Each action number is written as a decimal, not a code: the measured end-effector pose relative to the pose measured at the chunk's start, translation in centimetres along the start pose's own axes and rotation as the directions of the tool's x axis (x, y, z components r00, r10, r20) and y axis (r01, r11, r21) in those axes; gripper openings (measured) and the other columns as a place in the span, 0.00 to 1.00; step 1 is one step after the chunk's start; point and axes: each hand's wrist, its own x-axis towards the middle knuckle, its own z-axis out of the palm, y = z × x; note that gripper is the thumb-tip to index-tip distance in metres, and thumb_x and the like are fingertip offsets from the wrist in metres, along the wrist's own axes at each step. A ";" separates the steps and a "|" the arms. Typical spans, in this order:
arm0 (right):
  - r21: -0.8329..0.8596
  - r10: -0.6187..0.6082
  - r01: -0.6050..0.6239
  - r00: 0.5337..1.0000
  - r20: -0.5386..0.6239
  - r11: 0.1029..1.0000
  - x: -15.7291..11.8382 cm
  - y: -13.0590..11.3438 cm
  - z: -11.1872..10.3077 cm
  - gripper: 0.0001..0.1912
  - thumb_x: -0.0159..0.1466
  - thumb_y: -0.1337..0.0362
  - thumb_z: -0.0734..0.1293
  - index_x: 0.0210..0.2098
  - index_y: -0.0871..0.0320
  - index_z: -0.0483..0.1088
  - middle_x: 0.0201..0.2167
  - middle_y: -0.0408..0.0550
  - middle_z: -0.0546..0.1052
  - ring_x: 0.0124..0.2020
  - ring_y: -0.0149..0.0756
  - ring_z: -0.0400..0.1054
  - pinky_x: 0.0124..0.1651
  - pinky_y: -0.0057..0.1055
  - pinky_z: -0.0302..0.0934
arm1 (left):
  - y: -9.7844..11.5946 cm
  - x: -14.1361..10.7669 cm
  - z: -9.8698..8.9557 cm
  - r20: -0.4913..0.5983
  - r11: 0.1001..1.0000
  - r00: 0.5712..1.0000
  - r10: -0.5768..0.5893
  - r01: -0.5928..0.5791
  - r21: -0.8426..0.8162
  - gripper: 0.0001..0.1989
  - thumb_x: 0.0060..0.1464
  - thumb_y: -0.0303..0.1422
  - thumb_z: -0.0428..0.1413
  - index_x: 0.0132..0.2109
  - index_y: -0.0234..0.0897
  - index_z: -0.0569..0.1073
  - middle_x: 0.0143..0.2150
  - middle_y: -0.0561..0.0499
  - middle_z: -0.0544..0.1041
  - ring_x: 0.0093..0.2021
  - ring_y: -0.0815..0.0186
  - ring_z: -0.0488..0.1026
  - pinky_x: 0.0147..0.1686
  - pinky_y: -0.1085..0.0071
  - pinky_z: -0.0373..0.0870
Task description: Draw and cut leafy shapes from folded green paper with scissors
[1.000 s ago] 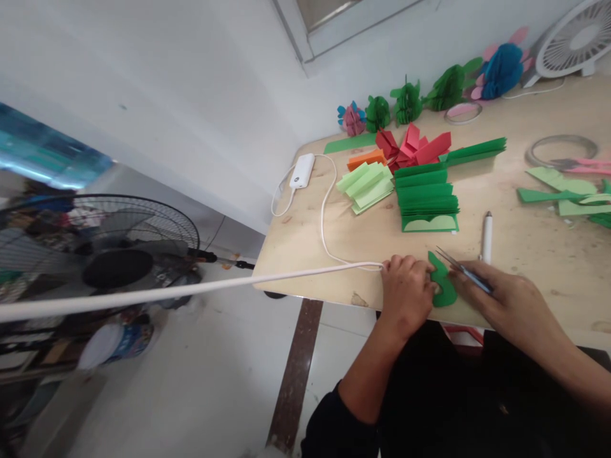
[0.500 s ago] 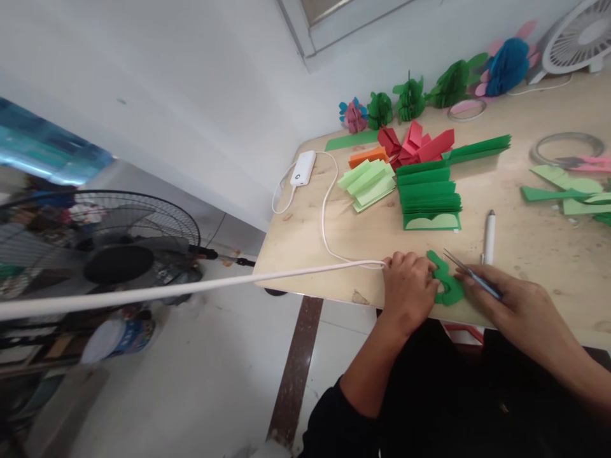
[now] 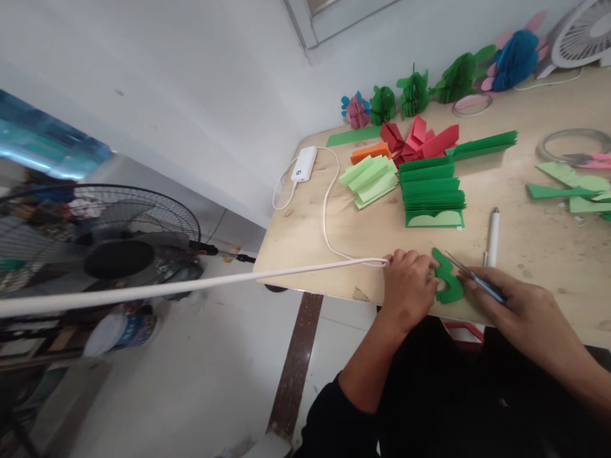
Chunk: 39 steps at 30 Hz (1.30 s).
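1. Left hand [image 3: 409,280], at the cut-out's 9 o'clock: fingers curled down against its edge; I cannot tell whether they pinch it.
2. Right hand [image 3: 513,299], towards 4 o'clock: closed round a slim pointed tool [image 3: 487,286], tips aimed at 10 o'clock, beside the cut-out's upper part.
3. Green paper cut-out [image 3: 451,293]: wavy and curved, between the hands on the wooden table [image 3: 367,229].
4. The table's front edge runs close by at 6 o'clock.
5. Pale wood shows towards 12 o'clock, up to the green folded stack [image 3: 432,191]; a white pen [image 3: 494,235] lies at 2 o'clock.
6. Past the left hand, a white cable [image 3: 305,270] crosses at 9 o'clock.
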 end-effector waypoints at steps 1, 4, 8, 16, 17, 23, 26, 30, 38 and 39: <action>-0.001 0.001 -0.001 1.000 0.001 1.000 0.0 0.0 0.0 0.21 0.62 0.45 0.63 0.39 0.52 0.79 0.26 0.48 0.84 0.26 0.49 0.79 0.26 0.38 0.67 | 0.0 0.0 0.0 -0.003 1.000 1.000 0.001 -0.001 -0.002 0.05 0.59 0.33 0.59 0.43 0.44 0.77 0.44 0.53 0.79 0.50 0.59 0.70 0.56 0.59 0.61; -0.008 0.009 -0.009 1.000 -0.002 1.000 -0.1 0.0 0.0 0.21 0.62 0.45 0.63 0.39 0.52 0.79 0.27 0.48 0.84 0.28 0.49 0.79 0.27 0.37 0.68 | 0.0 0.0 0.0 -0.002 1.000 1.000 -0.008 0.008 -0.018 0.04 0.59 0.32 0.60 0.43 0.43 0.77 0.44 0.53 0.79 0.50 0.59 0.70 0.57 0.59 0.61; -0.022 0.021 -0.021 1.000 -0.005 1.000 -0.2 -0.1 0.2 0.20 0.62 0.46 0.63 0.39 0.51 0.80 0.25 0.47 0.83 0.27 0.49 0.79 0.26 0.37 0.67 | 0.0 0.0 0.0 0.001 0.999 1.000 -0.014 0.014 -0.033 0.04 0.59 0.32 0.60 0.43 0.43 0.77 0.44 0.53 0.79 0.51 0.59 0.70 0.58 0.58 0.61; -0.025 0.044 -0.044 0.999 -0.026 0.999 -0.4 -0.2 0.1 0.22 0.61 0.44 0.63 0.38 0.51 0.80 0.26 0.47 0.84 0.28 0.49 0.79 0.27 0.36 0.67 | -0.1 0.0 0.2 -0.017 0.998 1.000 -0.004 0.003 -0.056 0.05 0.59 0.31 0.60 0.43 0.43 0.77 0.44 0.53 0.79 0.51 0.59 0.70 0.59 0.57 0.60; -0.022 0.047 -0.048 0.998 -0.040 0.999 -0.5 -0.1 0.0 0.22 0.61 0.44 0.63 0.38 0.51 0.81 0.27 0.47 0.84 0.28 0.48 0.79 0.27 0.36 0.66 | -0.1 0.0 0.2 -0.015 0.998 1.000 -0.002 0.002 -0.056 0.05 0.59 0.30 0.60 0.43 0.43 0.77 0.44 0.53 0.79 0.51 0.59 0.70 0.59 0.57 0.60; 0.027 -0.014 0.017 0.994 -0.106 0.999 -1.2 0.2 0.2 0.19 0.62 0.48 0.63 0.40 0.50 0.81 0.29 0.45 0.85 0.25 0.44 0.78 0.25 0.34 0.66 | -0.2 0.0 0.0 0.008 0.999 1.000 0.008 -0.007 -0.037 0.06 0.60 0.31 0.59 0.44 0.43 0.77 0.46 0.53 0.79 0.52 0.59 0.69 0.58 0.59 0.60; 0.021 -0.054 0.057 0.991 -0.123 0.998 -1.3 0.3 0.5 0.18 0.63 0.49 0.64 0.39 0.51 0.81 0.31 0.45 0.85 0.27 0.45 0.80 0.26 0.34 0.67 | -0.2 0.1 -0.1 0.015 0.999 1.000 0.014 -0.014 -0.040 0.06 0.60 0.31 0.59 0.45 0.43 0.77 0.47 0.53 0.79 0.53 0.59 0.69 0.59 0.60 0.59; -0.003 -0.064 0.065 0.986 -0.154 0.998 -1.4 0.3 0.6 0.18 0.63 0.50 0.64 0.41 0.51 0.81 0.31 0.45 0.85 0.26 0.43 0.79 0.25 0.33 0.67 | -0.2 0.1 -0.2 0.029 1.000 1.000 0.006 -0.005 -0.031 0.06 0.61 0.31 0.59 0.45 0.42 0.77 0.47 0.53 0.79 0.53 0.59 0.69 0.59 0.60 0.58; -0.027 -0.054 0.052 0.996 -0.067 0.998 -1.6 0.9 1.2 0.18 0.64 0.50 0.63 0.42 0.50 0.81 0.30 0.45 0.85 0.28 0.45 0.80 0.26 0.34 0.67 | -0.1 0.0 -0.2 0.038 1.000 0.999 0.002 -0.002 -0.025 0.06 0.60 0.31 0.59 0.44 0.42 0.78 0.47 0.52 0.79 0.53 0.58 0.69 0.59 0.60 0.58; -0.035 -0.055 0.053 0.997 -0.061 0.998 -1.6 1.0 1.2 0.19 0.64 0.50 0.63 0.42 0.50 0.81 0.30 0.45 0.85 0.28 0.46 0.80 0.27 0.34 0.68 | 0.0 0.0 -0.2 0.039 1.000 0.999 0.000 0.001 -0.023 0.06 0.60 0.31 0.59 0.44 0.42 0.78 0.47 0.52 0.79 0.53 0.58 0.69 0.59 0.60 0.58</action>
